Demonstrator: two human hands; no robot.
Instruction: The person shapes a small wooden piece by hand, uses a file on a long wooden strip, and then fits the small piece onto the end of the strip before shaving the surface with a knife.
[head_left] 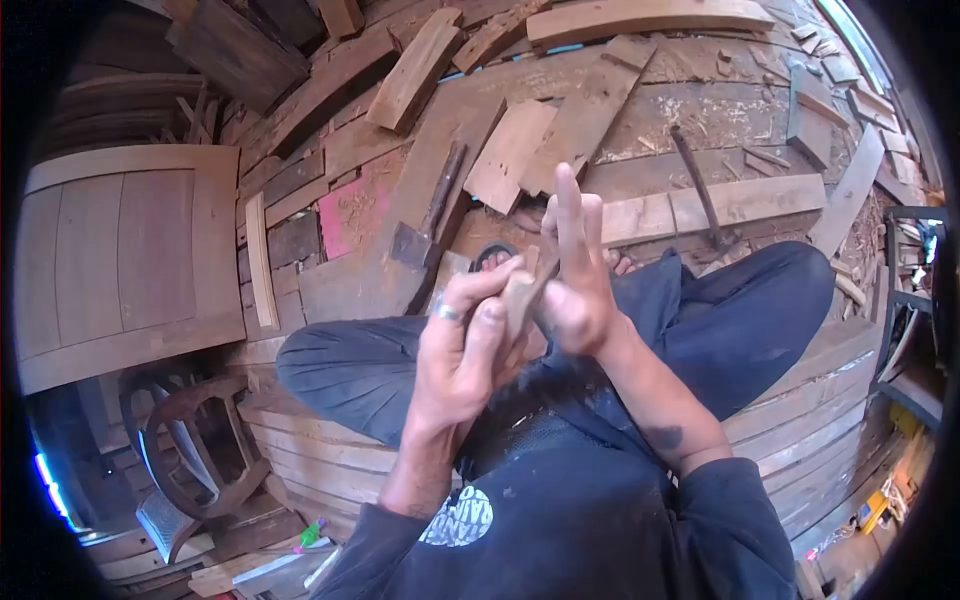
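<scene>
My left hand [460, 350] is closed around a small, pale, shaped piece of wood [518, 300], held up above my lap. Against its right side, my right hand [582, 280] is raised with some fingers stretched upward and the thumb bent in. A thin brown sheet [547, 262], perhaps sandpaper, shows between the right hand and the wood; the hand seems to grip it, though its lower part is hidden. On a board beyond my left hand lies a hammer-like tool [425, 235] with a dark handle. Another long-handled hammer [697, 185] rests farther right.
Planks [720, 205] and offcuts [505, 155] with shavings cover the floor ahead. A wooden panel [130, 250] stands at left, above a curved wooden frame [205, 445]. Stacked boards [810, 430] lie beneath me. Dark shelving [905, 330] is at the right edge.
</scene>
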